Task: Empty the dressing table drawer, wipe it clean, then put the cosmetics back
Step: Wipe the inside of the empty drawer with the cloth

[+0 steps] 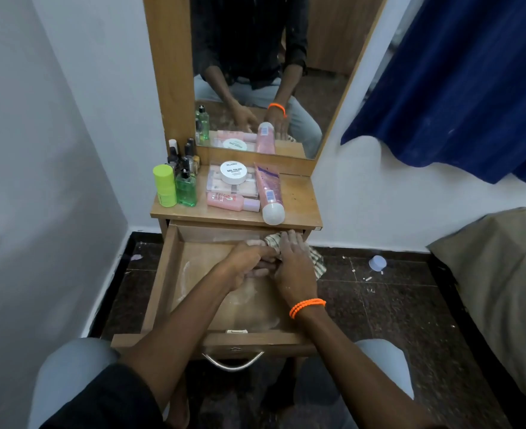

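Observation:
The wooden drawer (162,283) is pulled out, and its dusty bottom holds no cosmetics. Both hands are at its far right corner. My right hand (291,267), with an orange bead bracelet on the wrist, is pressed on a striped cloth (315,261) that hangs over the drawer's right side. My left hand (246,267) grips the cloth beside it. The cosmetics stand on the dressing table top (298,196): a yellow-green bottle (164,188), a green bottle (186,188), a white nail polish jar (233,172) on a clear case, a pink bottle (229,201) and a pink tube (269,193).
A mirror (255,72) rises behind the table top. Small dark bottles (182,157) stand at its back left. A blue curtain (459,82) hangs on the right, with a covered bed (500,274) below it. A small lilac cap (377,263) lies on the dark tiled floor.

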